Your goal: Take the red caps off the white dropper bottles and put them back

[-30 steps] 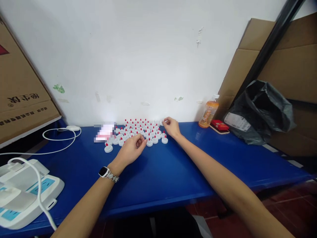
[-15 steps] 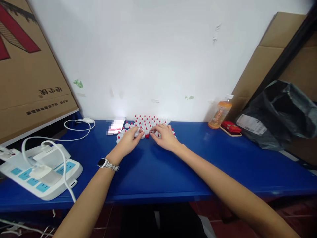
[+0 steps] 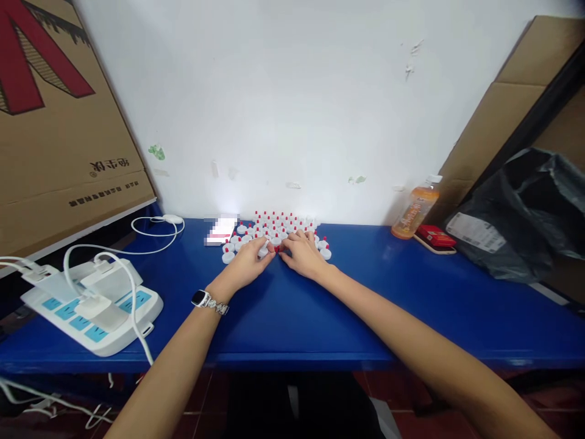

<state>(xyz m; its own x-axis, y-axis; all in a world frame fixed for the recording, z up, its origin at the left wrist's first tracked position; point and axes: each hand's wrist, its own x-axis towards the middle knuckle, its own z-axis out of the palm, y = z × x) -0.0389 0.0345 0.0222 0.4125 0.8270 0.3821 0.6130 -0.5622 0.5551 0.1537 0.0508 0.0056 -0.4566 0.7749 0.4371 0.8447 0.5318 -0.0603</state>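
Note:
Several white caps with red tips (image 3: 278, 225) stand in a cluster on the blue table (image 3: 292, 311) near the white wall. My left hand (image 3: 247, 265), with a watch on its wrist, rests at the cluster's front edge, its fingers pinched on a white cap (image 3: 264, 249). My right hand (image 3: 301, 255) lies close beside it, fingertips touching a small red tip (image 3: 276, 249) between the two hands. Both hands hide some of the front caps.
A white power strip (image 3: 91, 305) with plugs and white cables sits at the left. A cardboard box (image 3: 59, 134) leans behind it. A phone (image 3: 220, 230) lies left of the caps. At the right stand an orange drink bottle (image 3: 414, 213), a red pack (image 3: 436, 236) and a black bag (image 3: 521, 213).
My right hand came from the cluster's far right side to its front, meeting my left hand. The view shifted left and lower, bringing the power strip further in.

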